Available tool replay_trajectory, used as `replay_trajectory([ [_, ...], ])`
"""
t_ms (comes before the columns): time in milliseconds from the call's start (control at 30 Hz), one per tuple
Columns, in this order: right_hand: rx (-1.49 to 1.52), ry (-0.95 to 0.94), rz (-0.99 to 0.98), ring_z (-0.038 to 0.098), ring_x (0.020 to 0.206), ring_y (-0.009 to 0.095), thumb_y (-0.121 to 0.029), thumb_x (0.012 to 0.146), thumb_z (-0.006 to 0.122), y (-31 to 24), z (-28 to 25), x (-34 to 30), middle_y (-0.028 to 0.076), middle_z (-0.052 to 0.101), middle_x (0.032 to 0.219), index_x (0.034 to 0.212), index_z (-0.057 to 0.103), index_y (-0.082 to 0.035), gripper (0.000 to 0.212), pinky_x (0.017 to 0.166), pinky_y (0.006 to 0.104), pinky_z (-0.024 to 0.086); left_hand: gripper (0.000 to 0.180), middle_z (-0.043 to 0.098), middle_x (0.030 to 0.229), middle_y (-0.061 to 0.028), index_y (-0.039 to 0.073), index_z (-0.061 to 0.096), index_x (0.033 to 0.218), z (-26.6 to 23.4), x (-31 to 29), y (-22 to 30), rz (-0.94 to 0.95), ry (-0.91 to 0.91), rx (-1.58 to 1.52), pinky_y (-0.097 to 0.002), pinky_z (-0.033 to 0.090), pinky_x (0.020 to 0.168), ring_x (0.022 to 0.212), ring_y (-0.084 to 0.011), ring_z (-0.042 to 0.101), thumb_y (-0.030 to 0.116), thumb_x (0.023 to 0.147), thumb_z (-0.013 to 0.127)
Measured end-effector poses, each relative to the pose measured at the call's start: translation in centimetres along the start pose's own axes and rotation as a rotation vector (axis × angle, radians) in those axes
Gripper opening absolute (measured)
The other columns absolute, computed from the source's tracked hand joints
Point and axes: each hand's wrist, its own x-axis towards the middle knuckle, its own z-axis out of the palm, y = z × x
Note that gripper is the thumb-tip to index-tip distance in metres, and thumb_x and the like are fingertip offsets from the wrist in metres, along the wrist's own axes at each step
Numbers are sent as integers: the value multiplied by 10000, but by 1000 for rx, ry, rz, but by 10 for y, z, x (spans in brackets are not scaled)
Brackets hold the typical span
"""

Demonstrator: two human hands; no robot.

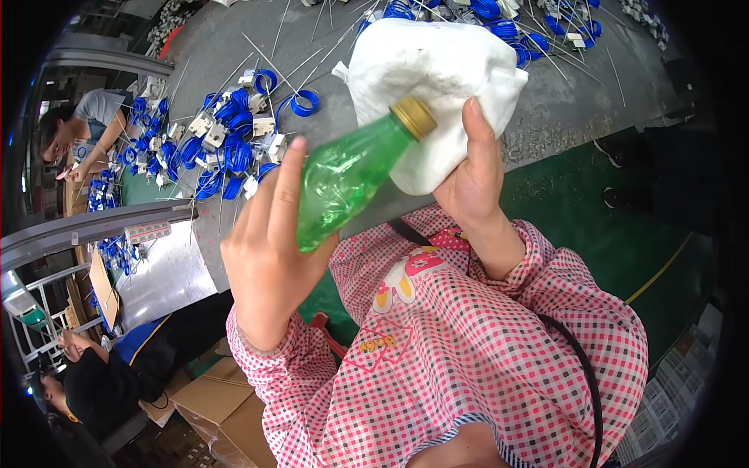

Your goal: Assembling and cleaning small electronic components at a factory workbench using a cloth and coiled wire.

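My left hand [269,249] is closed round a green plastic bottle [347,183]. Its gold-coloured cap [413,118] points up and to the right, and the bottle is tilted. In my right hand [473,175] is a white cloth [437,66] with grey smudges, the thumb lying over its near side. The cap end of the bottle is in front of the cloth; whether they touch I cannot tell. Both hands are above the near edge of a grey table [312,39].
Coiled blue wires with white blocks and thin metal rods [234,129] pile up on the table's left; more blue coils [546,31] lie at the back right. Two people [94,117] work at the left. A cardboard box [222,402] stands at the lower left.
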Motion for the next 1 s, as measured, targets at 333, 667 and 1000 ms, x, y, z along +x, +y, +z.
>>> replay_trajectory([
  [333,42,-23,-15,447,1058,233,-287,878,300,-6,-7,7,131,429,1163,1214,286,-5,439,908,354,348,740,562,868,-108,100,395,1200,-2,-3,-6,-111,35,46,-327,465,576,701,-251,568,88,524,696],
  [667,-56,0,-12,443,1060,227,-277,870,323,2,-4,2,130,422,1166,1211,278,-4,439,899,351,354,692,572,855,-132,88,440,1161,-2,-3,5,19,-109,-18,-331,455,585,696,-271,569,64,516,691],
  [1000,61,-97,-12,427,1071,239,-277,853,366,-1,-5,0,145,397,1183,1224,248,17,487,915,349,340,756,572,868,-114,90,402,1198,-4,13,5,-57,127,-19,-316,469,574,689,-243,575,41,498,681],
])
